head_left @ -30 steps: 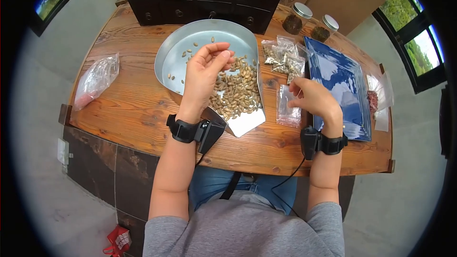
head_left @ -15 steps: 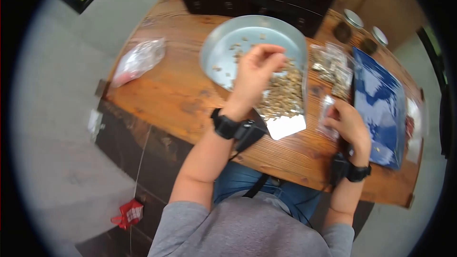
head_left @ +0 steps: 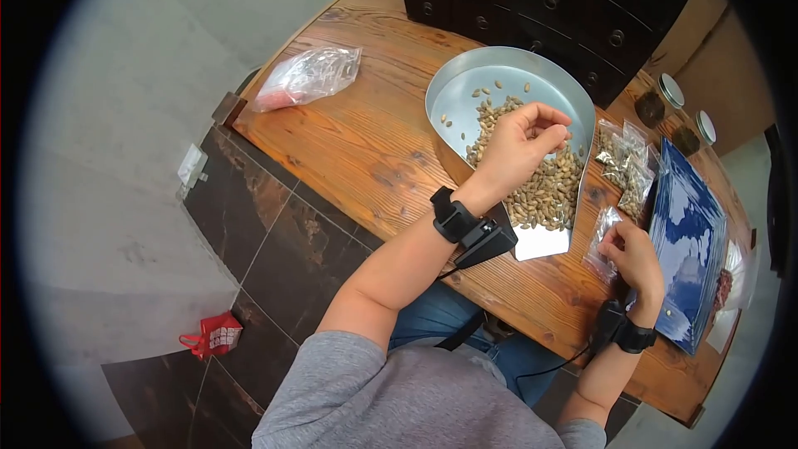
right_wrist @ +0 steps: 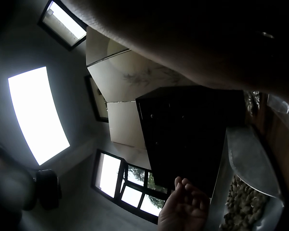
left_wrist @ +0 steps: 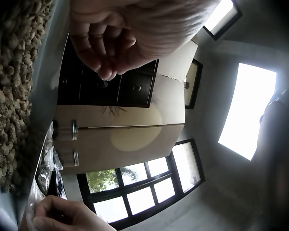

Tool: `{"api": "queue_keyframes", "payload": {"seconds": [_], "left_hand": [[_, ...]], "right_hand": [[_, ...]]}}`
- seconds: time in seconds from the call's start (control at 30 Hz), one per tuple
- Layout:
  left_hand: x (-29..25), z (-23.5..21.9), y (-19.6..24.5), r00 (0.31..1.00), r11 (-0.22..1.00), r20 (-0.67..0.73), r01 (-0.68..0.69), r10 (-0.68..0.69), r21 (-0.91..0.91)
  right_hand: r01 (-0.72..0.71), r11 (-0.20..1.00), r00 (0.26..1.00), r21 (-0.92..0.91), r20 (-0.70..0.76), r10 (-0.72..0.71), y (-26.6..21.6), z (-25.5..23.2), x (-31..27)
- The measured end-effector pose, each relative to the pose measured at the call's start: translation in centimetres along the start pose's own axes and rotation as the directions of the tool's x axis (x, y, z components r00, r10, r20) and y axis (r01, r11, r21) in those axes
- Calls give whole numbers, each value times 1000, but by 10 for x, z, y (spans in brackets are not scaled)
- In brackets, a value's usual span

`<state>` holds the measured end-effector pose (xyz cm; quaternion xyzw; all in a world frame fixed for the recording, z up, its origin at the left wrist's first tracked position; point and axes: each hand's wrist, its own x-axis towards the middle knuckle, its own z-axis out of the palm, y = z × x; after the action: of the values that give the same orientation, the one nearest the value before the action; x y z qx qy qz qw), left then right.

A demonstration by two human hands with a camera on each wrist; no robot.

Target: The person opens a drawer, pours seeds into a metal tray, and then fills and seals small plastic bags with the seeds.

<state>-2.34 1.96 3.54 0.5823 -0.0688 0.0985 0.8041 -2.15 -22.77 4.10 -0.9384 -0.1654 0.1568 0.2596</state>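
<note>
My left hand (head_left: 517,148) hovers over a metal pan (head_left: 446,87) of striped brown seeds (head_left: 544,191), its fingers loosely curled; nothing shows between them. The left wrist view shows the thumb of this hand (left_wrist: 125,38) close to the fingertips. To the right of the pan, my right hand (head_left: 636,262) pinches the edge of a small clear plastic bag (head_left: 600,243), which is partly hidden under the fingers. Both also appear in the left wrist view, the right hand (left_wrist: 70,216) beside the bag (left_wrist: 35,202).
Filled small bags (head_left: 625,165) lie behind the right hand, beside a blue tray (head_left: 688,241). Two lidded jars (head_left: 652,106) stand farther back, near a dark drawer cabinet (head_left: 540,0). A clear bag with pink contents (head_left: 307,79) lies on the table's left part (head_left: 349,141).
The head view has turned, so the table sits farther right in it. My right hand has come down onto the plastic bag and taken its edge; my left hand stays above the pan.
</note>
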Motion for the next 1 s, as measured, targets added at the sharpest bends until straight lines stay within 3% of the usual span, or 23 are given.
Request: {"api": "queue_keyframes", "payload": {"seconds": [0.33, 0.5, 0.57, 0.67, 0.77, 0.9, 0.97, 1.0], "left_hand": [[3, -6, 4, 996, 996, -34, -78, 79, 41], [-1, -14, 11, 978, 998, -195, -65, 69, 27], [-5, -14, 12, 984, 997, -172, -38, 50, 70], [-14, -6, 15, 993, 997, -118, 20, -10, 77], [-18, 1, 22, 1000, 988, -2, 0, 0, 155], [-14, 6, 28, 1000, 985, 21, -18, 15, 169], [-13, 16, 23, 986, 976, 165, -69, 34, 209], [-13, 22, 21, 970, 974, 244, -56, 1, 219]], "right_hand": [[62, 997, 998, 36, 28, -63, 7, -3, 2], [69, 997, 997, 34, 42, -70, 14, -5, 5], [116, 991, 993, 62, -21, -114, 17, -6, 5], [61, 988, 998, 140, -10, -61, 15, -11, 2], [124, 957, 992, 264, -49, -115, 18, -9, 4], [143, 934, 987, 328, -122, -109, 4, -16, 2], [186, 837, 981, 515, -148, -127, -2, -19, 0], [190, 837, 980, 513, -149, -132, -4, -18, 0]]}}
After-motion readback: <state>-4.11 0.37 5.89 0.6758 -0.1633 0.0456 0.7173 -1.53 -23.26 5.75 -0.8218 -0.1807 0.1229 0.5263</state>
